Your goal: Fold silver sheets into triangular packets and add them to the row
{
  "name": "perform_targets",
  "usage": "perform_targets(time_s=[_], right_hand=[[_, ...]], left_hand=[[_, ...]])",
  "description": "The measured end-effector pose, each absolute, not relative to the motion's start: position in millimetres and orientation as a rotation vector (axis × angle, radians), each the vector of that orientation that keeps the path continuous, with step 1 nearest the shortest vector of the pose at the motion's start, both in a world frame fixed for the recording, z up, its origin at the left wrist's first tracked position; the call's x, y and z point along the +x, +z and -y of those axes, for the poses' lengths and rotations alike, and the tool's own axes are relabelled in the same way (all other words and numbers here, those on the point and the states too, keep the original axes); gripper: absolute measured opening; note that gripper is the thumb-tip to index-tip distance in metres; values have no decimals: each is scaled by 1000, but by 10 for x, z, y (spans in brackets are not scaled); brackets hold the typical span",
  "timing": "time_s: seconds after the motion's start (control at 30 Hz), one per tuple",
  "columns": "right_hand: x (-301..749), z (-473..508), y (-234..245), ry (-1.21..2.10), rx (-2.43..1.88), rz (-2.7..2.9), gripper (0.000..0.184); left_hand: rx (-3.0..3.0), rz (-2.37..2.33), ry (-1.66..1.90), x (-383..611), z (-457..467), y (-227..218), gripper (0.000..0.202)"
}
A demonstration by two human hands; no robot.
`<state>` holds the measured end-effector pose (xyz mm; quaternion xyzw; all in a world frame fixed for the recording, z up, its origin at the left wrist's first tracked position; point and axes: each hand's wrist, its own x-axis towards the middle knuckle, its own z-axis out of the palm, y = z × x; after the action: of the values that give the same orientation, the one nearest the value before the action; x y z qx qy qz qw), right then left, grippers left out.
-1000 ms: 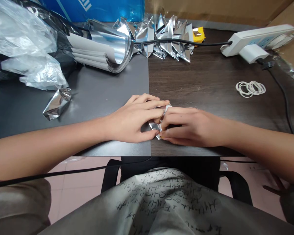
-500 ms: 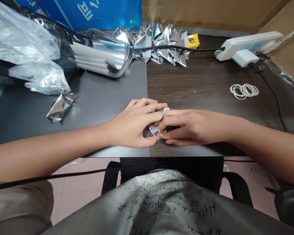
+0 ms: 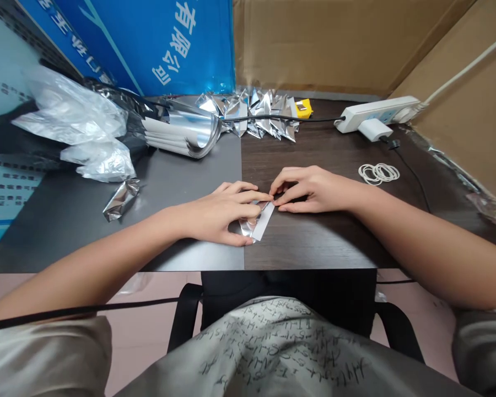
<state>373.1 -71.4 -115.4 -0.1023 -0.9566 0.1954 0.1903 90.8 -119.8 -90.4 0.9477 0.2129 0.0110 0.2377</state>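
Observation:
A small folded piece of silver foil (image 3: pixel 265 219) with a white back lies near the table's front edge, its white strip slanting away from me. My left hand (image 3: pixel 227 212) rests over its left part, fingers spread and pressing it down; the covered part of the foil is hidden. At the strip's far corner, my right hand (image 3: pixel 303 190) has thumb and fingertips closed together on the edge. The fingertips of both hands almost meet there.
Behind stand curled foil sheets (image 3: pixel 177 135), a row of folded foil pieces (image 3: pixel 268 113) and a yellow tape measure (image 3: pixel 303 108). White rubber bands (image 3: pixel 379 173) and a power strip (image 3: pixel 378 113) are at right. A crumpled foil piece (image 3: pixel 122 199) and plastic bags (image 3: pixel 95 132) lie left.
My right hand has moved from the foil's near side to its far corner, uncovering the white strip. My left hand stays on the foil. The camera view has tilted up.

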Motion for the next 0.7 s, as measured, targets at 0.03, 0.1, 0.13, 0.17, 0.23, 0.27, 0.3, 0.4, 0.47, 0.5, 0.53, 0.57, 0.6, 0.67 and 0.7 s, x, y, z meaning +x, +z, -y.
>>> perform_targets(time_s=[0.03, 0.1, 0.13, 0.17, 0.23, 0.27, 0.3, 0.4, 0.47, 0.5, 0.53, 0.57, 0.6, 0.67, 0.7], right_hand=[[3723, 724, -1138, 539, -283, 2707, 23], [3704, 741, -1092, 529, -265, 2748, 24], [3695, 746, -1067, 525, -255, 2773, 25], [3688, 748, -1044, 518, -245, 2797, 25], [3681, 749, -1017, 499, -224, 2836, 25], [3683, 750, -1018, 487, -208, 2841, 25], [3688, 752, -1028, 479, -194, 2837, 25], [3723, 784, -1099, 455, -172, 2797, 24], [3754, 834, -1147, 411, -190, 2775, 25], [3770, 869, -1163, 386, -205, 2766, 26], [3785, 910, -1172, 366, -224, 2756, 26], [3800, 956, -1174, 353, -248, 2749, 26], [3814, 1006, -1170, 348, -274, 2743, 26], [3844, 1115, -1153, 324, -306, 2739, 26], [3859, 1172, -1143, 292, -311, 2741, 26]], left_hand=[[2618, -569, 45, 905, 1192, -893, 22], [2653, -539, 90, 896, 1185, -883, 23], [2667, -527, 110, 891, 1182, -880, 25], [2678, -524, 121, 884, 1181, -878, 27], [2693, -554, 109, 869, 1188, -867, 32], [2693, -593, 94, 862, 1199, -858, 35], [2689, -645, 78, 855, 1218, -846, 37], [2685, -802, 57, 839, 1315, -809, 31], [2703, -866, 73, 826, 1404, -804, 23], [2710, -877, 81, 817, 1449, -813, 18], [2717, -879, 93, 807, 1494, -829, 17], [2726, -877, 110, 796, 1537, -851, 19], [2744, -878, 136, 784, 1576, -876, 23], [2807, -887, 201, 765, 1647, -926, 28], [2848, -893, 233, 758, 1679, -944, 29]])
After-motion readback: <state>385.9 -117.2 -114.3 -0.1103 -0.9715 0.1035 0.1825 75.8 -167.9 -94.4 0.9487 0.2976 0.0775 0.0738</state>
